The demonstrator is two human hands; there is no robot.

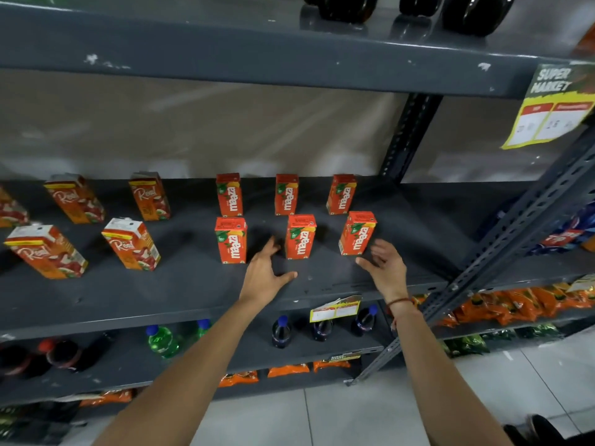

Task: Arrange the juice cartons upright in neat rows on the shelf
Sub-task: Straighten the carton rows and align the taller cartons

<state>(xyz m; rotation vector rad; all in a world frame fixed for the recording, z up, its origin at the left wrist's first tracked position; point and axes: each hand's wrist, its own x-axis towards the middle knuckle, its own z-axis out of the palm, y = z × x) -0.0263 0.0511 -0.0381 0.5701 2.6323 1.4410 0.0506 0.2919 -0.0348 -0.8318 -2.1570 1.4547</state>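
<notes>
Several small orange Maaza cartons stand upright in two rows on the dark grey shelf (180,294): a back row (286,194) and a front row with cartons at left (231,239), middle (300,236) and right (356,233). Larger Real juice cartons (132,244) stand to the left, also in two rows. My left hand (265,275) hovers open just left of and below the middle front carton. My right hand (384,268) is open beside and below the right front carton. Neither hand holds anything.
A shelf above carries dark bottles (341,6). Below are soda bottles (161,341), snack packets (288,370) and a price tag (335,310). A slanted metal upright (502,239) and a yellow supermarket sign (553,104) stand on the right. The floor is tiled.
</notes>
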